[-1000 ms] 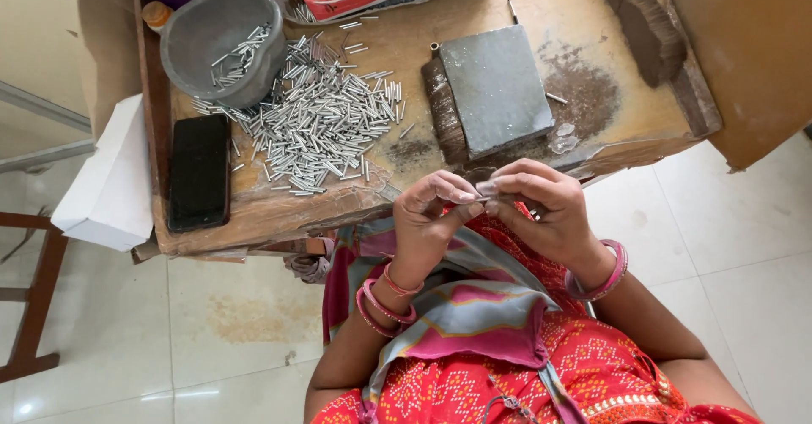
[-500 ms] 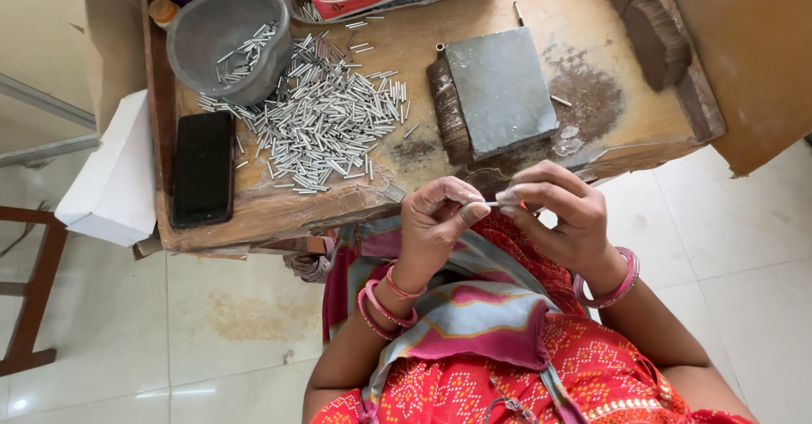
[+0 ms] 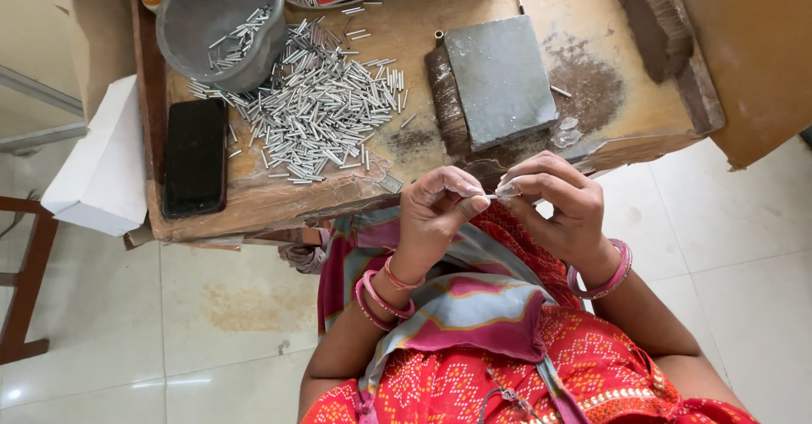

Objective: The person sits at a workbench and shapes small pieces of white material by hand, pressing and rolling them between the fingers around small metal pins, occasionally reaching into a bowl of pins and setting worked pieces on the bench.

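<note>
Both hands (image 3: 491, 200) pinched on thin tube (image 3: 491, 196) — apparently crosswise (left–right).

Thin silver tube (image 3: 491, 196), level, pinched at both ends between fingertips, just below table edge.

Soft even daylight, faint shadows, sharp focus throughout

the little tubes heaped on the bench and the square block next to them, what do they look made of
The little tubes: probably metal, silvery with bright glints, thin and uniform. The square block: looks like stone or slate, flat, matte grey, dusty; it could be cast metal. The bench under them is worn, stained wood. The left hand and right hand pinch one small thin piece, too small to judge.
</note>
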